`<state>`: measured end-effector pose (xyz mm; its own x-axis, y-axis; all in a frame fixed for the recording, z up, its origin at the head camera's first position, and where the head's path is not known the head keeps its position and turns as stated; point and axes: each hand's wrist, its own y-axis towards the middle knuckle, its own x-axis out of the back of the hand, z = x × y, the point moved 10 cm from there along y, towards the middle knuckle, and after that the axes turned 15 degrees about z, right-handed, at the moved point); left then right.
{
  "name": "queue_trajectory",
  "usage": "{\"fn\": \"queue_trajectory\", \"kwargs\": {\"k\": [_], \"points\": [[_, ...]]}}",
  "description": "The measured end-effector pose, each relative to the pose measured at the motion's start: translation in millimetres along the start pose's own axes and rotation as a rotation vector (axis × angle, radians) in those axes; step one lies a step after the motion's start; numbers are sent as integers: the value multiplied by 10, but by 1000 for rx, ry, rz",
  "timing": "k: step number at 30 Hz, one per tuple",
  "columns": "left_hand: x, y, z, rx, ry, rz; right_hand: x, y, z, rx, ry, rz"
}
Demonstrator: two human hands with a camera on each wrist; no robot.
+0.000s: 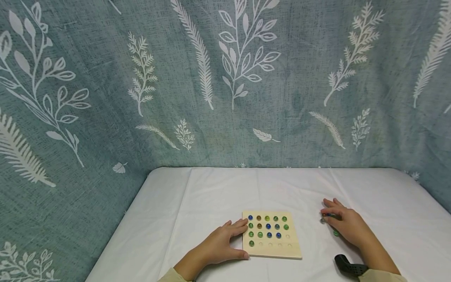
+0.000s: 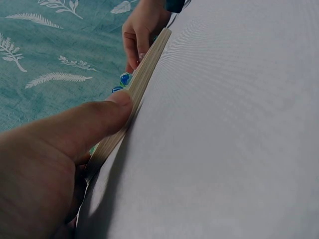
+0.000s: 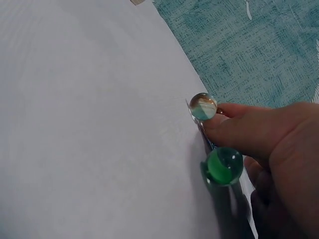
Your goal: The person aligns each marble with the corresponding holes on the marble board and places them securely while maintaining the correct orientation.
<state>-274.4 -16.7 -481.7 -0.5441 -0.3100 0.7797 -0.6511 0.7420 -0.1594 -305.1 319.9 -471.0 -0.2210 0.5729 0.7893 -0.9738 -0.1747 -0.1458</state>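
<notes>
A pale wooden board (image 1: 269, 252) with rows of hollows lies on the table. Glass marbles fill its back two rows; the third row has a bare hollow at its right end, and the front row has one green marble (image 1: 251, 243) at its left. My left hand (image 1: 225, 243) holds the board's left side, thumb at the front corner and fingers at the left edge. To the right, my right hand (image 1: 349, 225) bends over loose marbles. Beside its thumb is a clear and brown marble (image 3: 203, 106), with a green marble (image 3: 224, 167) nearer the wrist. Its fingers hide whether any marble is pinched.
A white cloth (image 1: 211, 196) covers the table. Blue-green leaf-patterned fabric (image 1: 246, 117) hangs behind and at the sides. A black device (image 1: 349, 267) sits at my right wrist.
</notes>
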Motion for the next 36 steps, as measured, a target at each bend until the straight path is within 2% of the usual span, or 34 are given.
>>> {"fn": "queue_trajectory", "kwargs": {"k": [7, 12, 16, 24, 36], "points": [[-2, 3, -14, -22, 11, -1, 94, -45, 100, 56, 14, -50], [0, 0, -21, -13, 22, 1, 102, -62, 230, 119, 93, -43], [-1, -3, -13, -3, 17, 2, 20, -29, 347, 140, 152, 6], [0, -5, -12, -4, 9, -1, -181, 25, 596, 186, 189, 73], [5, -10, -10, -15, 8, -5, -514, 60, 861, 267, 245, 242]]}}
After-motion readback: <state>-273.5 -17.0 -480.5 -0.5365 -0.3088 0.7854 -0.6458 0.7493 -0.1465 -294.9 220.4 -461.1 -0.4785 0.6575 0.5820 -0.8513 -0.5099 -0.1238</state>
